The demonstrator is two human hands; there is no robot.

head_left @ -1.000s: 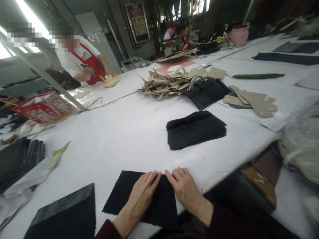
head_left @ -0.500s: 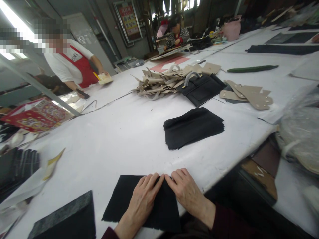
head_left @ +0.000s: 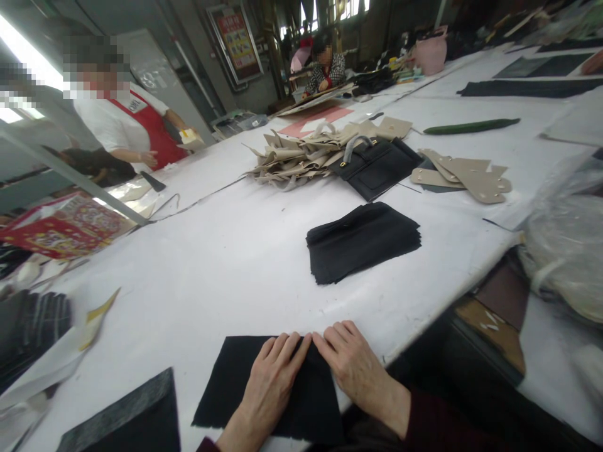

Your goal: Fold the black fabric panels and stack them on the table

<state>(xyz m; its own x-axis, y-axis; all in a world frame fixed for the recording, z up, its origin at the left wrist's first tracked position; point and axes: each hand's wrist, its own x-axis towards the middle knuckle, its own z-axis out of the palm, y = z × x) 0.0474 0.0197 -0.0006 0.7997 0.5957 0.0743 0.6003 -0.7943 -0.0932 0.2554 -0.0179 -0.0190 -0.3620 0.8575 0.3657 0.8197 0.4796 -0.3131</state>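
Note:
A black fabric piece [head_left: 230, 383] lies at the table's near edge, in front of me. My left hand [head_left: 276, 373] rests over its middle, fingers bent together and pressing the cloth at the far edge. From the other side, my right hand [head_left: 351, 361] grips the far right corner, its fingers curled and the index fingertip almost meeting the left one. The thumbs are hidden beneath the hands. Beyond them sits a stack of black fabric pieces [head_left: 362, 242]. To the left is another black piece with a grey strip [head_left: 127, 414].
Beige bag parts [head_left: 292, 157], a black handbag [head_left: 377, 166], flat beige pieces [head_left: 466, 176] and a cucumber [head_left: 471, 127] lie farther back on the white table [head_left: 202, 270]. A co-worker in a red apron [head_left: 160, 138] stands left. Clear plastic wrapping [head_left: 570, 251] is at right.
My hands stay at the fabric's far edge with hardly any movement. The co-worker at left has let go of a dark tool, which now lies on the table. The view has shifted slightly.

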